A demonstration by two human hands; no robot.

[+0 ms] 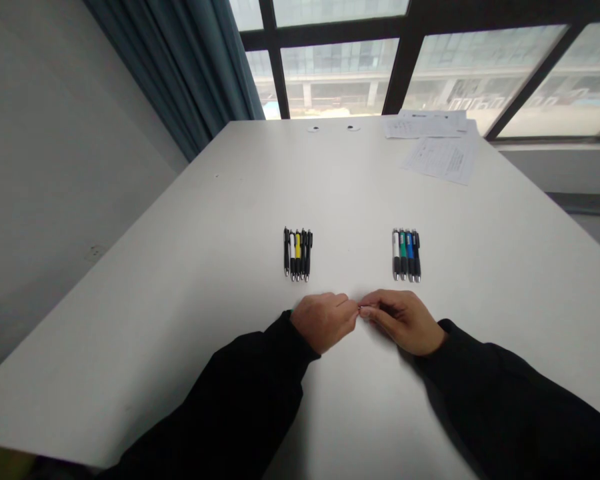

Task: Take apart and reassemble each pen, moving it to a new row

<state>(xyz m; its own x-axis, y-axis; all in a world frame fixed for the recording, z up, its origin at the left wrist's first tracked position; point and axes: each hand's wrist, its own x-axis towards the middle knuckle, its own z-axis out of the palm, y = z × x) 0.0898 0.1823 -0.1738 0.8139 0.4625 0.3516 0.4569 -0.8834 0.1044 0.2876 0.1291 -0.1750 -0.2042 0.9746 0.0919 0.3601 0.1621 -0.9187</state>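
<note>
My left hand and my right hand rest on the white table, fingertips meeting in the middle. Both are pinched closed; whatever sits between the fingertips is too small to name. Just beyond my left hand lies a row of several pens, mostly black with a yellow one among them. Beyond my right hand lies a second row of pens with white, green, blue and black barrels. Neither hand touches the pens.
Printed paper sheets lie at the far right of the table. Two small round objects sit near the far edge by the window. A dark blue curtain hangs at the left.
</note>
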